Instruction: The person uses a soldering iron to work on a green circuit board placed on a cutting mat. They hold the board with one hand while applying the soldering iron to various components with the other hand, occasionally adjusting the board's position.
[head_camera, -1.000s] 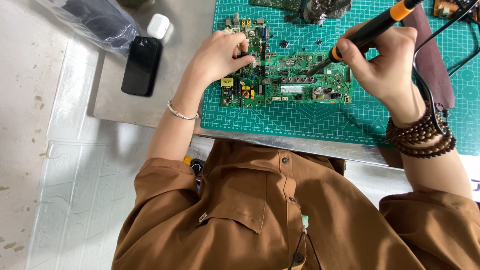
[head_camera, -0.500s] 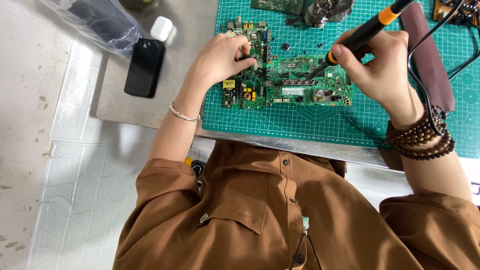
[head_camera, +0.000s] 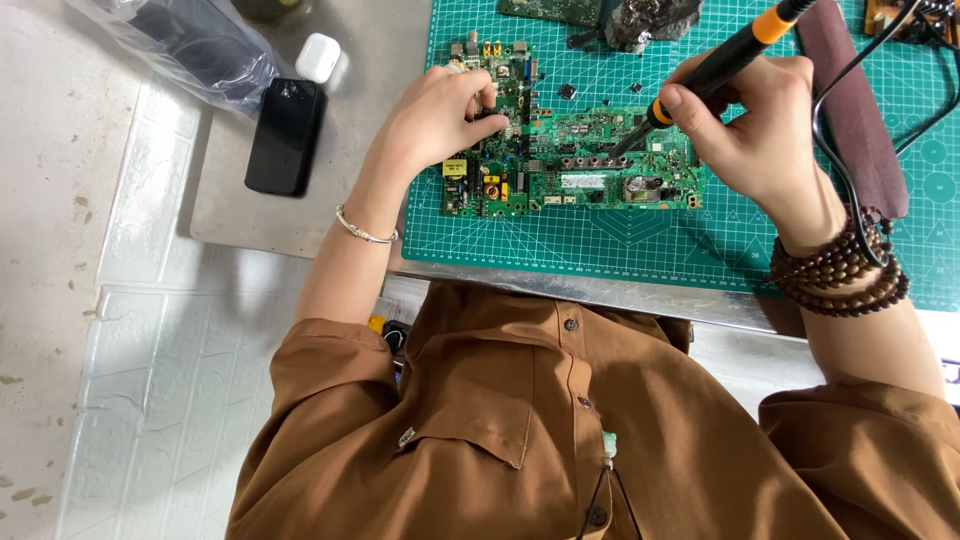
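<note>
left hand (head_camera: 440, 115) pins circuit board (head_camera: 570, 160) | right hand (head_camera: 760, 130) grips soldering iron (head_camera: 710, 65) | I keep board steady, tip on one joint only

The circuit board (head_camera: 575, 160) lies on the cutting mat (head_camera: 700, 240), the phone (head_camera: 285, 135) left of the mat.

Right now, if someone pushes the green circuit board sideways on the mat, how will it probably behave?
The green circuit board looks flat and stiff, so it would likely slide rather than bend. It probably would not roll or tip, since it lies flat on the green cutting mat. Its small raised parts may be fragile. The left hand rests on it.
</note>
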